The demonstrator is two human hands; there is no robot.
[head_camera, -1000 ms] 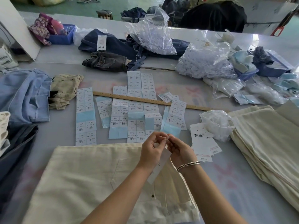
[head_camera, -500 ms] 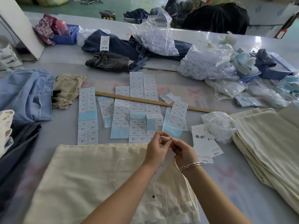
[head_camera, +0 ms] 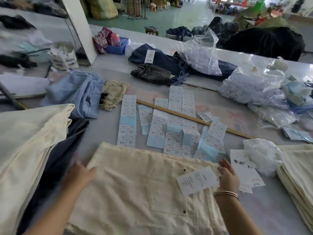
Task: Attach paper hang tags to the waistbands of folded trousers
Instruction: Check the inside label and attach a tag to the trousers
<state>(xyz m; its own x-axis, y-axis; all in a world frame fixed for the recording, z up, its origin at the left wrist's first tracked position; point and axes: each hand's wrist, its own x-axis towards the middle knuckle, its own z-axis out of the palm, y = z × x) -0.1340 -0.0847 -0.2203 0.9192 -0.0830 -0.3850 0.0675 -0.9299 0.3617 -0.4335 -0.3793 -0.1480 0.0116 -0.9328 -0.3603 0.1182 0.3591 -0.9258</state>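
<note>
Gripping opposite edges of the soft cream folded trousers [head_camera: 135, 189] on the worktop [head_camera: 264, 209], left hand [head_camera: 79, 173] and right hand [head_camera: 227, 177] have parted; rectangular paper hang tag [head_camera: 197, 180] now lies flat on the trousers by the right hand.

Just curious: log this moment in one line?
left hand: grips cream trousers | right hand: grips trousers | hang tag: lying on trousers

Grey worktable [head_camera: 105, 133], white pillar [head_camera: 79, 28], green floor [head_camera: 177, 16], perhaps daylit.

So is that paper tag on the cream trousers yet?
On, it seems: the hang tag lies on the cream trousers beside the right hand; its fastening isn't visible.
</note>
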